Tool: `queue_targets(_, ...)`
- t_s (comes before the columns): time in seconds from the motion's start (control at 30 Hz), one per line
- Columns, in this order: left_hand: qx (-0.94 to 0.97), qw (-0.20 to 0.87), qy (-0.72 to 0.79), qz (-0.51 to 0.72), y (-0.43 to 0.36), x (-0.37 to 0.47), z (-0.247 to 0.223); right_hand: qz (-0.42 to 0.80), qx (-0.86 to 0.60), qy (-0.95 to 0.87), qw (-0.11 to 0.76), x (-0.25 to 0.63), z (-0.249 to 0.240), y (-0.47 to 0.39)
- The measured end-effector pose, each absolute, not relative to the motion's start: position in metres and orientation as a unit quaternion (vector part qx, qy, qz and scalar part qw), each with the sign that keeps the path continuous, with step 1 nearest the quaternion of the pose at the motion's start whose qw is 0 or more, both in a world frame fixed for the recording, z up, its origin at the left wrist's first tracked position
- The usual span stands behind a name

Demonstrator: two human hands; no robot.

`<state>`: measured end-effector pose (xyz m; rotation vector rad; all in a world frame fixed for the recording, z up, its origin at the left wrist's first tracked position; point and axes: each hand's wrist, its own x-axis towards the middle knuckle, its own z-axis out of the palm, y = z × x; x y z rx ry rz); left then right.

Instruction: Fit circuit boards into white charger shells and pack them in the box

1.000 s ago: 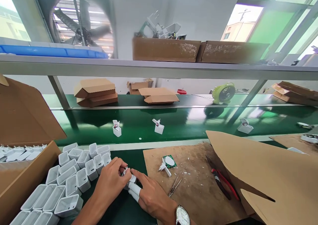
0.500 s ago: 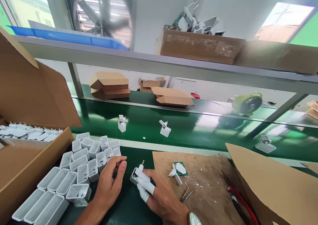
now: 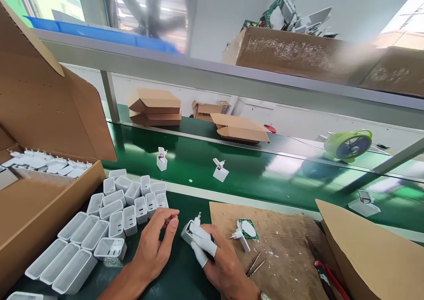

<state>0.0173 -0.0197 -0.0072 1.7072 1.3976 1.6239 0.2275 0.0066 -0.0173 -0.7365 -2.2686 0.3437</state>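
Note:
My right hand [image 3: 223,260], with white covers on some fingers, is closed on a small white charger housing [image 3: 187,232] that has a plug piece with a pin at its top. The housing is at the green table surface, and part of it is hidden behind the fingers. To its left, my left hand [image 3: 159,238] is held with curved fingers apart from the thumb, nothing visible in it. Beside that hand stand rows of white open-topped housings [image 3: 79,234]. A white plug piece [image 3: 241,238] and a green circuit board [image 3: 249,228] lie to the right of my right hand.
Tweezers [image 3: 255,264] and red-handled pliers [image 3: 326,275] lie on a cardboard sheet [image 3: 281,256]. An open carton [image 3: 53,211] with white parts stands left; a carton flap [image 3: 371,247] rises right. Behind, a green conveyor belt [image 3: 192,159] carries white charger units [image 3: 220,172].
The camera view has shifted, moving most of the scene rightward in the picture. The units on the belt have moved left relative to the boxes behind. Both hands keep nearly the same pose.

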Motion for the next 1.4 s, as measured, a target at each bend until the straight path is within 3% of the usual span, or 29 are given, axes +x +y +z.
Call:
queue_targets(0.17, 0.631, 0.202, 0.482, 0.573, -0.020, 0.019, -0.012, 0.170, -0.307, -0.876, 0.332, 0.230, -0.029, 0.003)
queue_targets(0.23, 0.654, 0.219, 0.470, 0.550, -0.021, 0.019, -0.017, 0.201, -0.330, -0.843, 0.374, 0.230, -0.038, 0.002)
queue_targets(0.33, 0.703, 0.247, 0.449, 0.493, -0.023, 0.024, -0.026, 0.367, -0.383, -0.718, 0.452, 0.226, -0.043, 0.002)
queue_targets(0.43, 0.720, 0.242, 0.432, 0.486, -0.027, 0.033, -0.037, 0.591, -0.386, -0.547, 0.450, 0.218, -0.032, -0.001)
queue_targets(0.5, 0.705, 0.217, 0.435, 0.516, -0.030, 0.039, -0.043, 0.673, -0.369, -0.462, 0.445, 0.213, -0.022, -0.005)
queue_targets(0.9, 0.695, 0.077, 0.419, 0.579, -0.029, 0.043, -0.028, 0.732, -0.367, -0.403, 0.409, 0.201, -0.021, -0.013)
queue_targets(1.07, 0.667, 0.181, 0.445, 0.569, -0.030, 0.040, -0.035, 0.649, -0.414, -0.474, 0.427, 0.205, -0.021, -0.007)
queue_targets(1.23, 0.576, 0.413, 0.491, 0.506, -0.030, 0.035, -0.026, 0.356, -0.433, -0.707, 0.431, 0.221, -0.018, -0.001)
queue_targets(1.4, 0.536, 0.504, 0.459, 0.498, -0.030, 0.035, -0.016, 0.165, -0.428, -0.796, 0.395, 0.230, -0.027, -0.014)
